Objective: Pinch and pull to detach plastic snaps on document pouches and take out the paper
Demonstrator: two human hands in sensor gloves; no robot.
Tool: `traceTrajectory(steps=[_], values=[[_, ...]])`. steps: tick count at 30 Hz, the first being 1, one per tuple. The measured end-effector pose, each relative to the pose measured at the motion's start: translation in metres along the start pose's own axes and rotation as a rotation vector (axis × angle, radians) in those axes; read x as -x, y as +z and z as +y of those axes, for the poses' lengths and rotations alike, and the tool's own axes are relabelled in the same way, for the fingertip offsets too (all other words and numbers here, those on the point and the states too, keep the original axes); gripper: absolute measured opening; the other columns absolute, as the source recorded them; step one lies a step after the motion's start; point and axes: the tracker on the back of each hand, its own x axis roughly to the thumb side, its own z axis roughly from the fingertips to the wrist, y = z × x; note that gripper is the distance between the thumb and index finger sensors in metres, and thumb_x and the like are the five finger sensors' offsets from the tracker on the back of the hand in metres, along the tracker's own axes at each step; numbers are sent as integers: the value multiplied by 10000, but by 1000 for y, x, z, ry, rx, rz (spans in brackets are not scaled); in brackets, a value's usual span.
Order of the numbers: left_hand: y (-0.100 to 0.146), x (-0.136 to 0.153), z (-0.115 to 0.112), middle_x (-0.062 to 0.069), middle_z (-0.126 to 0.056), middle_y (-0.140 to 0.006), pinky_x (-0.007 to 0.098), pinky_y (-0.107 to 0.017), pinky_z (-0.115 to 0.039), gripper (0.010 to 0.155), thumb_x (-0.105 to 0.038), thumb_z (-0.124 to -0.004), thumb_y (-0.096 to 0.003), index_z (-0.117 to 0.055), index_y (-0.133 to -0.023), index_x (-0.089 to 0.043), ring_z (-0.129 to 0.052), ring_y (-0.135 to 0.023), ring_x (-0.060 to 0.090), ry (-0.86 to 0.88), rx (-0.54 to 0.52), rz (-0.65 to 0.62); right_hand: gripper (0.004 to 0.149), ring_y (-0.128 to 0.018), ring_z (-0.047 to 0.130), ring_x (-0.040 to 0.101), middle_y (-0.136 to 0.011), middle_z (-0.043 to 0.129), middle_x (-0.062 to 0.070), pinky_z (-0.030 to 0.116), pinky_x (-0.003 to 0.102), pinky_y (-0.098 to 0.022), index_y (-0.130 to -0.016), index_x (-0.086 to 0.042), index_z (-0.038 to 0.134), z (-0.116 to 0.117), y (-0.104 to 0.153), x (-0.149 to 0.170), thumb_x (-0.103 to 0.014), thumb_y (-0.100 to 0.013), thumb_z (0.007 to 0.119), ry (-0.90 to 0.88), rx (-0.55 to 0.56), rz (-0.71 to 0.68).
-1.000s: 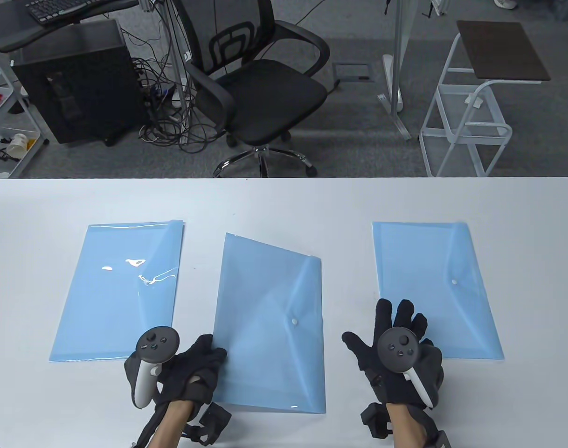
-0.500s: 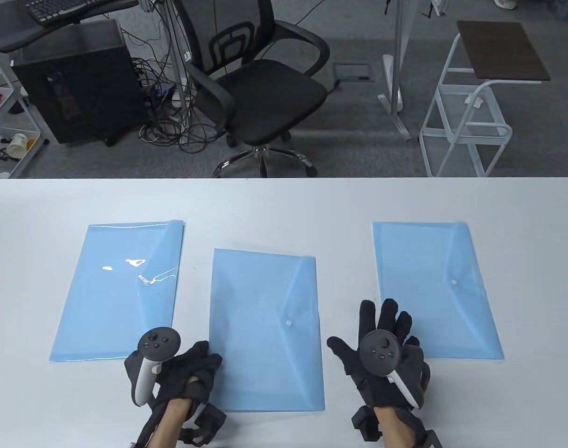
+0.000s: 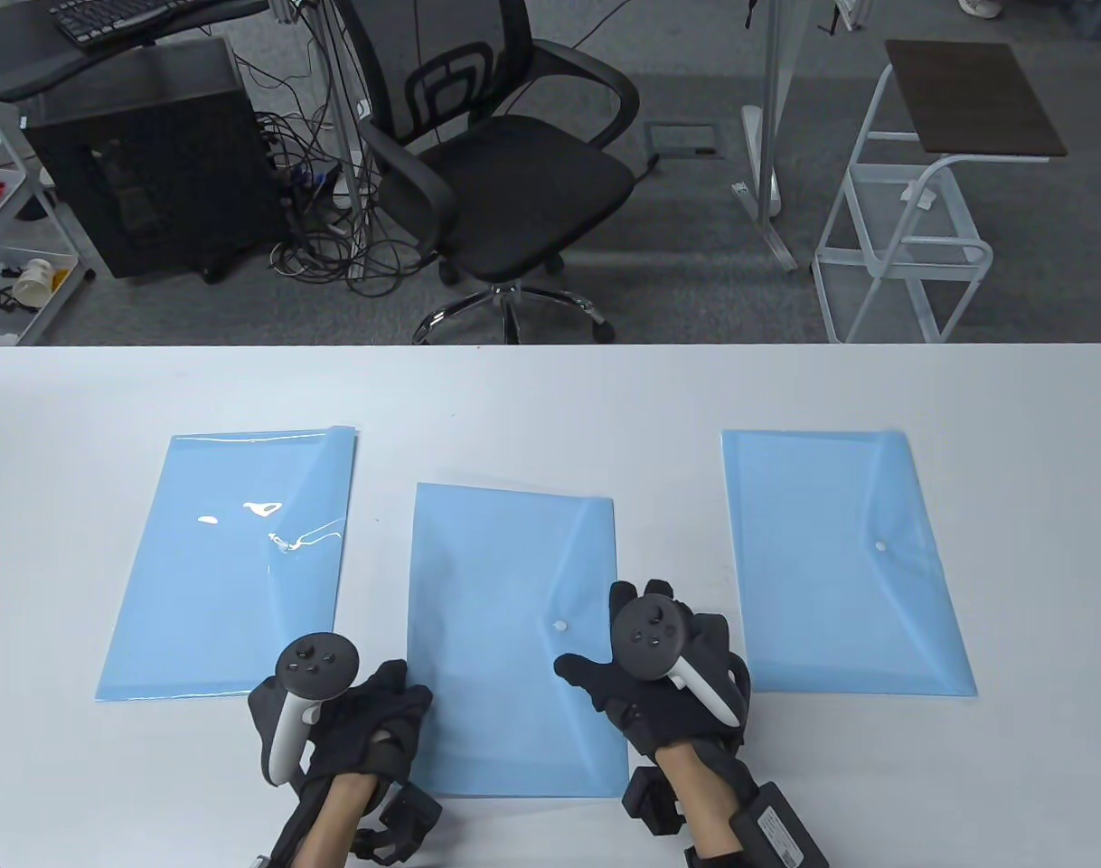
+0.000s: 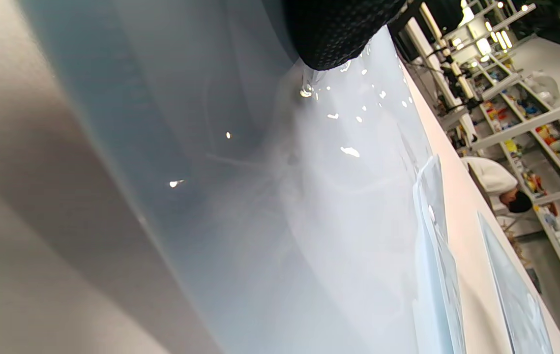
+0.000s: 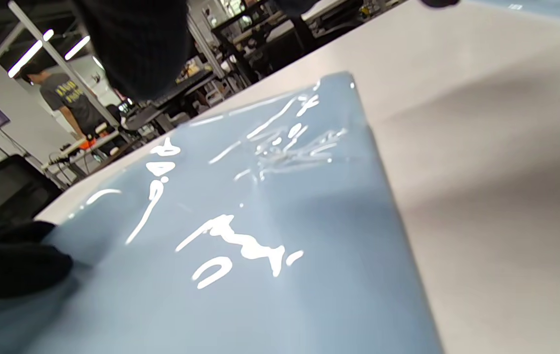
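- Lay flat on the table (image 3: pixel 550 398), middle pouch (image 3: pixel 514 633) of three, long axis running away from the person, flap and white snap (image 3: pixel 560 625) toward its right edge.
- Hovered at that right edge, right hand (image 3: pixel 668 674) — thumb (image 3: pixel 579 674) reaching out over the blue plastic just below and beside the snap, other fingers mostly hidden under the tracker.
- Held nothing as far as the table view showed; looked relaxed rather than curled, with no pinch on the flap yet.
- Rested at the pouch's near left corner, left hand (image 3: pixel 370 723) — fingers curled onto the edge; could not tell whether merely pressing the corner or gripping it. In the left wrist view, only a dark fingertip (image 4: pixel 338 34) on glossy plastic.
- Sat far closer to the right hand than to the left, that snap — just up and left of the thumb. By judgement, right hand the one to pinch the flap, left to hold the pouch down.
- Stayed out of play, left pouch (image 3: pixel 234 570) and right pouch (image 3: pixel 844 561), well apart from the snap in question; right one closed on its own snap (image 3: pixel 880 547).
- Not seen anywhere, paper — presumably inside.
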Motion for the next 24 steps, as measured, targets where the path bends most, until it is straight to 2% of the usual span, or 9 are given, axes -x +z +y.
traceTrajectory(steps=[6, 13, 21, 24], values=[[0, 0, 0, 126, -926, -865, 384, -405, -959, 466, -256, -729, -592, -638, -1011, -74, -1088, -601, 276, 1, 10, -2, 1065, -1029, 400, 648, -1194, 257, 384, 453, 761, -691, -1148, -28, 274, 17, -21, -18, -609, -449, 829, 82, -69, 13], [0, -1, -1, 128, -925, -867, 388, -409, -957, 467, -253, -728, -592, -636, -1012, -71, -1089, -605, 278, -12, 5, -5, 1088, -1033, 462, 624, -1196, 274, 370, 499, 722, -709, -1135, -9, 266, 37, -42, -33, -561, -430, 884, 264, -118, 49], [-1, -2, -1, 129, -927, -866, 386, -410, -958, 469, -250, -728, -592, -635, -1013, -66, -1090, -604, 279, -28, 6, -2, 1008, -1004, 597, 590, -1191, 358, 362, 605, 667, -707, -1125, 9, 303, 50, -57, -43, -452, -471, 916, 401, -169, 74], [-1, -3, -1, 129, -929, -864, 386, -408, -959, 469, -250, -729, -591, -638, -1013, -64, -1090, -604, 277, -32, 4, -1, 957, -981, 605, 631, -1187, 369, 366, 625, 679, -696, -1122, 15, 308, 52, -58, -48, -402, -511, 915, 399, -182, 73]])
